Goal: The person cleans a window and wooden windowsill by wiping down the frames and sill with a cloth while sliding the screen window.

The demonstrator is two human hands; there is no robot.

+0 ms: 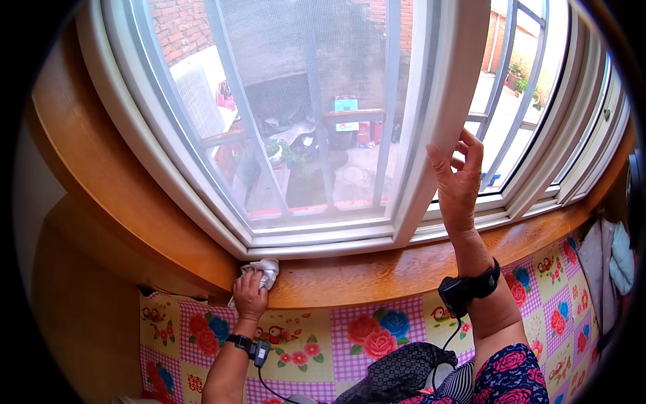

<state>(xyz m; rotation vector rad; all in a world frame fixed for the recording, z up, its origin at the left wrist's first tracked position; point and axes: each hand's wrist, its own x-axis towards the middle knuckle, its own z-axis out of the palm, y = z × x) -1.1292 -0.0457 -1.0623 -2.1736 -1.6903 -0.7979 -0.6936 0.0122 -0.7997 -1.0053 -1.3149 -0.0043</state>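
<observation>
My left hand (249,296) is closed on a crumpled white cloth (268,271), pressed against the wooden sill (323,279) at the lower left corner of the window. Higher up, my right hand (459,178) grips the white frame (431,135) of the sliding window sash, with thumb on the near face and fingers bent round its right edge. A mesh screen (289,87) fills the pane left of that frame. Both wrists wear black straps with small boxes and cables.
A patterned sheet with flowers and owls (380,330) lies below the sill. Brown wooden trim (87,155) curves up the left side. Metal bars (249,101) stand outside the glass. Folded fabric (620,259) hangs at the far right.
</observation>
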